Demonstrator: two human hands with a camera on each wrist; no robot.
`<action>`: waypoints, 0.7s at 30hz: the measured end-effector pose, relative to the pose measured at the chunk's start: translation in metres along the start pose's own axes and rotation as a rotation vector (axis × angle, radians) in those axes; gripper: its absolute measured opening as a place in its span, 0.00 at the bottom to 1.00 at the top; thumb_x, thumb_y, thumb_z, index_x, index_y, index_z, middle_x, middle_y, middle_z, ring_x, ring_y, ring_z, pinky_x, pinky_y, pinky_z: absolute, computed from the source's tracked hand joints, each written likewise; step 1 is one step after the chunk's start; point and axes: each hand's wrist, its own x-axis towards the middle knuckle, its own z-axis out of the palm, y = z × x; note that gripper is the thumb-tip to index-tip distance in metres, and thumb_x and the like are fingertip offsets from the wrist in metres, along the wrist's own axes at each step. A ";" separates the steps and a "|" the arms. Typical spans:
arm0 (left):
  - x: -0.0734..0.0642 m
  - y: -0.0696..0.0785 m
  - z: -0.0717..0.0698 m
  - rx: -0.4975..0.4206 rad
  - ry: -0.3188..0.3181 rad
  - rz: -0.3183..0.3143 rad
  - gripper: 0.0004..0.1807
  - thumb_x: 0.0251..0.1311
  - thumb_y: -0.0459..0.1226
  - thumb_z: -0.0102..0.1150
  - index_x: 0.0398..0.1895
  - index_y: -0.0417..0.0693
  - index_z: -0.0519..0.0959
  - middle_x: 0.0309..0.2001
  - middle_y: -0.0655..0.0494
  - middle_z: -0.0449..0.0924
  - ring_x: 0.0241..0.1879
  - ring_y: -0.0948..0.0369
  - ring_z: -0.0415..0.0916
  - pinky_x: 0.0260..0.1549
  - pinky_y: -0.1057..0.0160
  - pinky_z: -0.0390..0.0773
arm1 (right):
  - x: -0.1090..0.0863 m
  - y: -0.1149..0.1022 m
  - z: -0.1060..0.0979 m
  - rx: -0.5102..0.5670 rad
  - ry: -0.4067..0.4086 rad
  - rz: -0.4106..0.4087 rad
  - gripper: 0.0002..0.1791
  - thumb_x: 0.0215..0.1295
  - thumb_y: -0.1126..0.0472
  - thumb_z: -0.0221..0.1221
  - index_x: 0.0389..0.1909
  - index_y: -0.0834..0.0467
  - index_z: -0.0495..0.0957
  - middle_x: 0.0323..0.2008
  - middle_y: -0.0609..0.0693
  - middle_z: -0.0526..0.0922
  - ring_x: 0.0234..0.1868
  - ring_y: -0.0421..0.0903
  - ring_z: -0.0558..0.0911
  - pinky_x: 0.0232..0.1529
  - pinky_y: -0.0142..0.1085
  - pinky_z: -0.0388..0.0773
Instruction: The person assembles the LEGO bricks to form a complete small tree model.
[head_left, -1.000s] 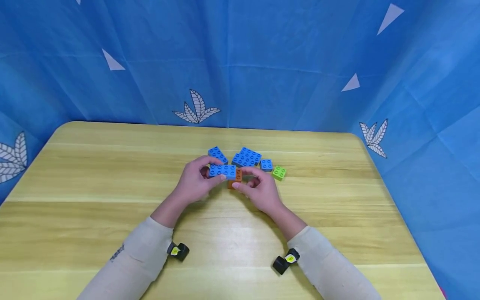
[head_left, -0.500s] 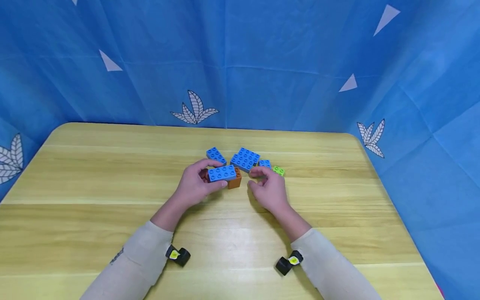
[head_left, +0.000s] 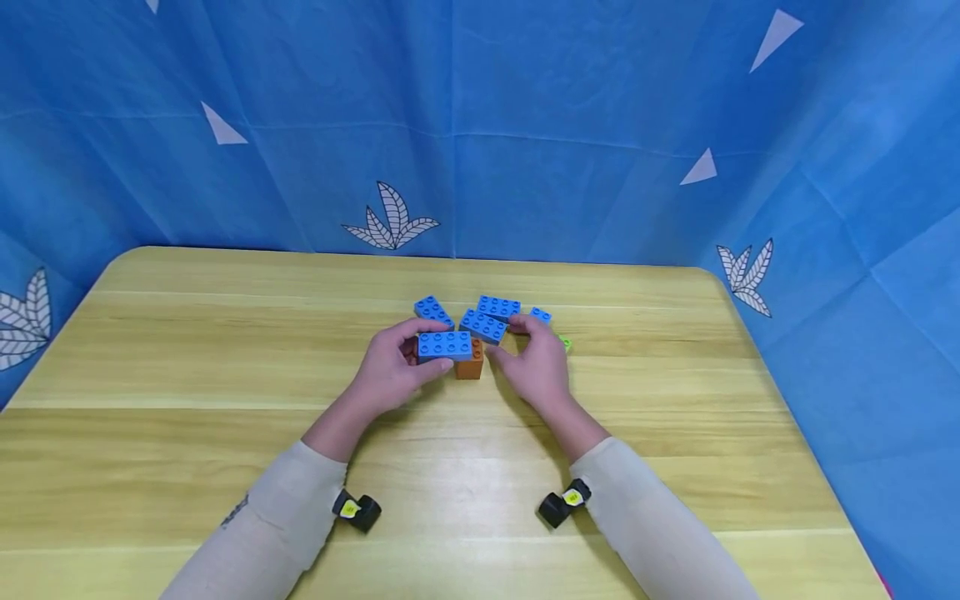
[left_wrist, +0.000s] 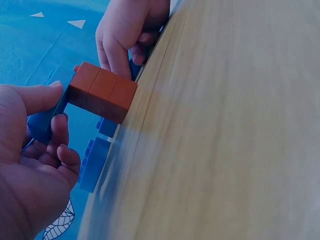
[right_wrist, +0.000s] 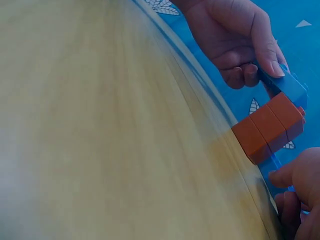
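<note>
My left hand (head_left: 386, 367) pinches a blue eight-stud brick (head_left: 445, 344) between thumb and fingers. That brick overhangs to the left from the top of a stack of orange bricks (head_left: 469, 362), which stands upright on the table; the right wrist view shows three orange bricks (right_wrist: 270, 127) one on another. Just right of the stack, my right hand (head_left: 538, 362) has its thumb and fingers at the right end of a second blue brick (head_left: 482, 326), seemingly pinching it. Its fingertips are partly hidden. A further blue brick (head_left: 498, 307) lies right behind that one.
Another blue brick (head_left: 433, 312) lies behind my left hand. Beyond my right hand a small blue brick (head_left: 540, 315) and a green brick (head_left: 566, 342) show in part. A blue curtain (head_left: 525, 125) hangs behind the wooden table (head_left: 225, 333).
My right hand has let go of the orange stack and moved to the loose blue bricks. Two that lay side by side are now apart and turned. The left hand stays on its brick.
</note>
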 end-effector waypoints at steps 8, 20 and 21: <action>0.000 0.001 -0.001 0.029 -0.004 0.015 0.24 0.58 0.31 0.71 0.59 0.46 0.80 0.49 0.48 0.77 0.36 0.52 0.72 0.31 0.65 0.74 | 0.002 -0.002 0.003 -0.045 0.004 0.005 0.23 0.58 0.50 0.73 0.50 0.58 0.82 0.47 0.50 0.83 0.52 0.50 0.78 0.55 0.46 0.72; -0.001 0.003 -0.001 0.029 0.001 -0.003 0.23 0.60 0.31 0.70 0.59 0.46 0.79 0.54 0.48 0.76 0.41 0.51 0.73 0.38 0.58 0.76 | -0.004 -0.001 -0.013 0.422 -0.077 0.110 0.19 0.66 0.59 0.67 0.56 0.57 0.77 0.52 0.51 0.80 0.22 0.51 0.79 0.22 0.36 0.78; -0.001 0.004 -0.001 0.025 0.001 -0.003 0.23 0.60 0.31 0.70 0.59 0.46 0.80 0.54 0.48 0.76 0.42 0.51 0.73 0.39 0.57 0.76 | -0.005 -0.001 -0.016 0.465 -0.084 0.117 0.19 0.66 0.60 0.67 0.56 0.57 0.77 0.53 0.52 0.79 0.23 0.52 0.80 0.23 0.36 0.79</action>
